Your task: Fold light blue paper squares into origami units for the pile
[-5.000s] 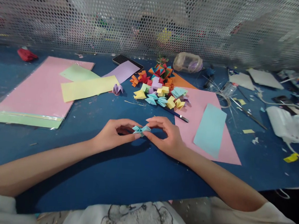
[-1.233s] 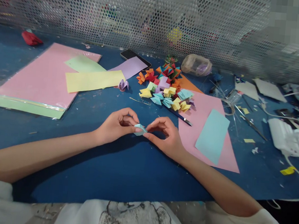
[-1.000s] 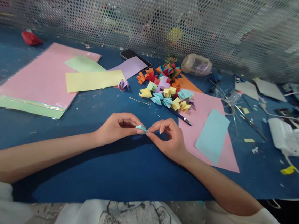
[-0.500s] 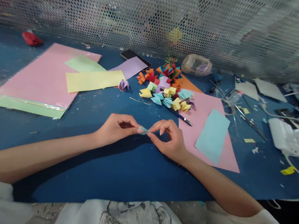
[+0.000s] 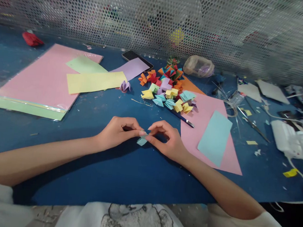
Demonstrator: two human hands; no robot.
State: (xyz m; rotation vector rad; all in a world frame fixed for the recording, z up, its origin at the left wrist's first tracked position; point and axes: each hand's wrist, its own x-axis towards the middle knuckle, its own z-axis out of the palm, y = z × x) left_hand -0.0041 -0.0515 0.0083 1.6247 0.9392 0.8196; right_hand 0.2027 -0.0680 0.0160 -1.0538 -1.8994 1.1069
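Between my fingertips is a small folded piece of light blue paper (image 5: 142, 141). My left hand (image 5: 119, 132) pinches its upper left part between thumb and fingers. On its right side, the thumb of my right hand (image 5: 169, 139) touches the paper, while the index finger arches above it, tip slightly apart. Beyond my hands lies a pile of folded paper pieces (image 5: 171, 93) in several colours. A lone purple folded piece (image 5: 125, 86) sits left of that pile. To the right, a light blue paper strip (image 5: 215, 138) rests on a pink sheet (image 5: 232, 163).
At left, a plastic sleeve of coloured sheets (image 5: 37, 79) lies under a yellow strip (image 5: 95, 83). A phone (image 5: 135, 56), a craft knife (image 5: 186, 121) and a clear plastic container (image 5: 198, 66) lie farther back. A white power strip (image 5: 283, 137) with cables is at right, before a perforated metal screen (image 5: 149, 18).
The light blue piece has turned so more of its folded face shows below my fingertips. My right index finger has lifted from it a little.
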